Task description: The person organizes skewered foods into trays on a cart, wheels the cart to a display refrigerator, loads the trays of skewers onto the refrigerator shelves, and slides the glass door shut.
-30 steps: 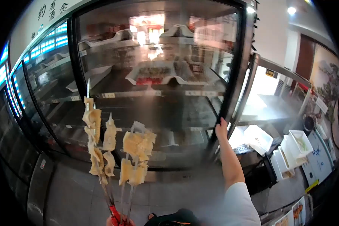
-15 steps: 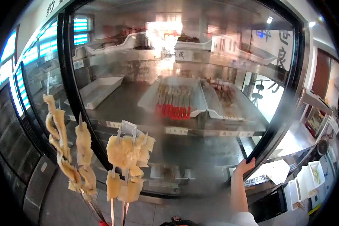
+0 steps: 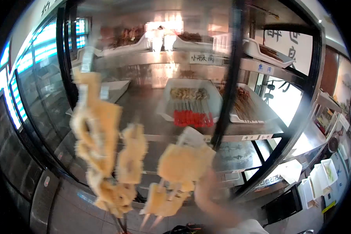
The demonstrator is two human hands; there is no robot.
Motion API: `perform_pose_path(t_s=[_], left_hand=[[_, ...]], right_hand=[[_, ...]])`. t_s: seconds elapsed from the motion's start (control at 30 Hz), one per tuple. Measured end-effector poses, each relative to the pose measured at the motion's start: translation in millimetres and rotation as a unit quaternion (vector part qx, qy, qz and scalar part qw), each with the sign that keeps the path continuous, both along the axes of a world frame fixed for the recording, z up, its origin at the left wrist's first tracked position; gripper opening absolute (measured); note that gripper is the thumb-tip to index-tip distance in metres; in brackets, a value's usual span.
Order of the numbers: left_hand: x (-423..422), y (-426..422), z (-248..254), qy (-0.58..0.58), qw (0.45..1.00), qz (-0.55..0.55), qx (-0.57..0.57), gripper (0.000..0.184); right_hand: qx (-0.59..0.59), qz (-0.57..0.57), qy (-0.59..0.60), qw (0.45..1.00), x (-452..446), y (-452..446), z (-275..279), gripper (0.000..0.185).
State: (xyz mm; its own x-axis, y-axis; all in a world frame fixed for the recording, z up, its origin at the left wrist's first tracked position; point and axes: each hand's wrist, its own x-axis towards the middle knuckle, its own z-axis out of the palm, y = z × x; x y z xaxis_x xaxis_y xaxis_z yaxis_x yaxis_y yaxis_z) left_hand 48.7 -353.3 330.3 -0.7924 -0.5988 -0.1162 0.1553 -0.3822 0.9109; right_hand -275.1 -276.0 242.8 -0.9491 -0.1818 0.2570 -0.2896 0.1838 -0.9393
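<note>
Several metal skewers of pale yellow, folded pieces [image 3: 95, 128] rise from the bottom edge in front of the glass cabinet. The hand holding them, my left hand, is below the frame. A clear tag sits by the right-hand skewers [image 3: 185, 158]. My right hand [image 3: 207, 181] is blurred by motion, low beside the black edge of the sliding glass door [image 3: 231, 74], its fingers partly hidden behind the skewers. The door stands partly open, with a gap on its right. Behind the glass, a white tray [image 3: 165, 91] holds red-handled skewers [image 3: 193, 118].
Through the gap show a tray of thin skewers [image 3: 243, 103] on the middle shelf and another tray [image 3: 261, 50] above it. White containers [image 3: 325, 175] stand at the right by a metal counter. Grey floor tiles [image 3: 78, 206] lie below the cabinet.
The door's black edge has slid left, opening a gap at the cabinet's right side. My right hand has moved left with it. The skewers have moved right and look larger.
</note>
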Motion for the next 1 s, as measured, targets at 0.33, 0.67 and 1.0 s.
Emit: perform_pose_path(t_s=[0.33, 0.67, 1.0], left_hand=[[-50.4, -21.8, 52.2, 0.034, 0.893, -0.405, 0.194, 0.039], [-203.3, -37.6, 108.2, 0.107, 0.938, -0.303, 0.132, 0.027], [-421.7, -90.7, 133.3, 0.049, 0.937, -0.310, 0.155, 0.022]], right_hand=[[0.053, 0.533, -0.026, 0.844, 54.0, -71.8, -22.1, 0.049], [0.110, 0.489, 0.031, 0.864, 5.7, 67.5, 70.3, 0.037], [0.015, 0.259, 0.391, 0.883, -86.6, 32.1, 220.5, 0.034]])
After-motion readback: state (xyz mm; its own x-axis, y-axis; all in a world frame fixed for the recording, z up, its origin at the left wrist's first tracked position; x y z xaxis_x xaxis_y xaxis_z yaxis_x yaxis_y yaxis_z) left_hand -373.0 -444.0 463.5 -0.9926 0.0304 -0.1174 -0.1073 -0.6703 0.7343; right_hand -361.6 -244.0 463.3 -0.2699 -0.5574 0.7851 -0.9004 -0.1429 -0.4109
